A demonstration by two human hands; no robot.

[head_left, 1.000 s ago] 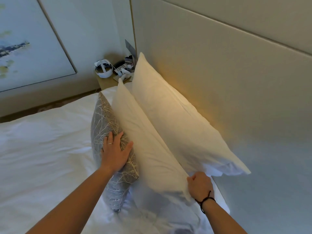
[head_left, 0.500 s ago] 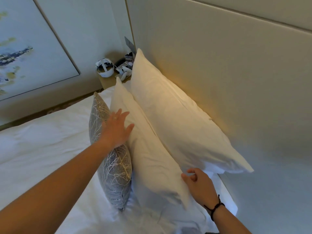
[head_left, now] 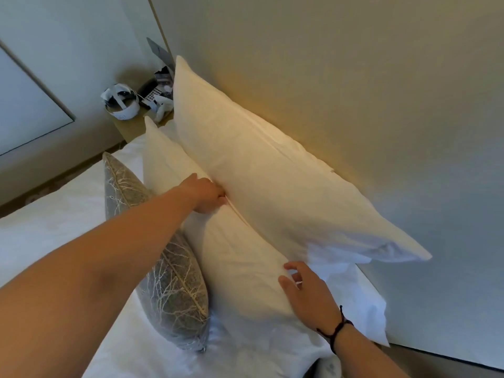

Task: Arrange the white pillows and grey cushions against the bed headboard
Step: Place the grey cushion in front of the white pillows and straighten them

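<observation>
Two white pillows stand on edge along the padded headboard [head_left: 354, 77]. The back pillow [head_left: 259, 170] leans on the headboard. The front pillow [head_left: 240, 263] leans on the back one. A grey cushion [head_left: 174, 290] with a pale branch pattern stands against the front pillow's near face. My left hand [head_left: 207, 195] reaches over the cushion, fingers tucked into the gap between the two pillows at the front pillow's top edge. My right hand [head_left: 308, 296], a dark band on its wrist, rests with fingers spread on the front pillow's near end.
The white duvet [head_left: 54, 227] covers the bed to the left. A bedside table [head_left: 131, 126] at the far end carries a white headset, a phone and small items. A framed picture [head_left: 21, 110] hangs on the left wall.
My left hand left the grey cushion and moved up to the seam between the two pillows. My right hand shifted from the pillow's lower corner onto its end, fingers spread.
</observation>
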